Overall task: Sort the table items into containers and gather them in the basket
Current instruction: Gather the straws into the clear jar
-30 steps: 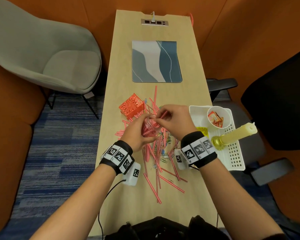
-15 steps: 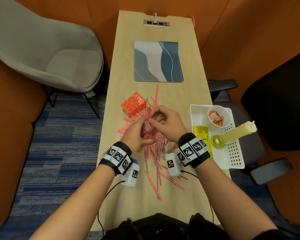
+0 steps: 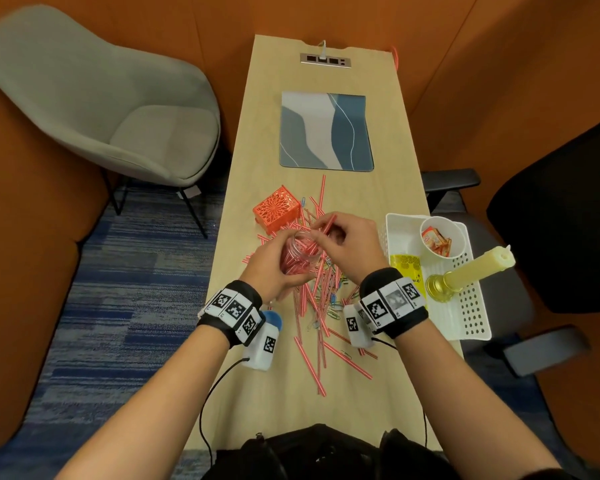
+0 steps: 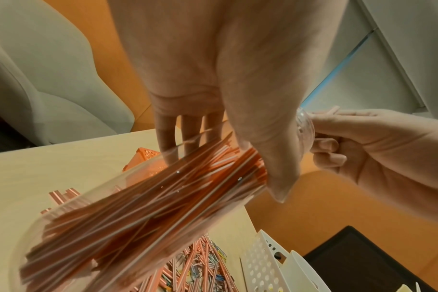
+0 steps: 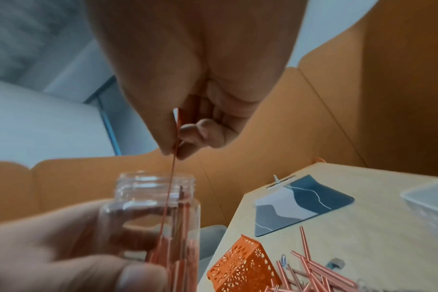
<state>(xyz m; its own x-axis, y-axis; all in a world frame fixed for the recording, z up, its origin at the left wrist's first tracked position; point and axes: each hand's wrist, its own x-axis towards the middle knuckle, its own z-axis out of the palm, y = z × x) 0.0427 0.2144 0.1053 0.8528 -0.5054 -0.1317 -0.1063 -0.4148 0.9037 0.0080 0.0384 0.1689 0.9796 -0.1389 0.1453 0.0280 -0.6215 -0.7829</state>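
My left hand [image 3: 272, 268] wraps the clear jar [image 5: 153, 213] of striped straws; my right hand [image 3: 352, 242] pinches one straw [image 5: 171, 173], its lower end inside the jar's mouth.

A second ago the right hand [image 3: 352, 244] sat low against the mouth of the jar [image 3: 300, 254], fingers bunched over the opening. It has since drawn off toward 2 o'clock of the mouth and lifted a little. Its thumb and forefinger now pinch one red straw [image 5: 174, 156]; the straw's lower end reaches down through the jar's neck among the straws already inside, and its upper end shows past the knuckles toward 1 o'clock. The left hand [image 3: 274, 268], gripping the jar, has tipped it so that more of the clear mouth faces the head camera. The right wrist has swung outward, toward the basket [image 3: 471, 306].
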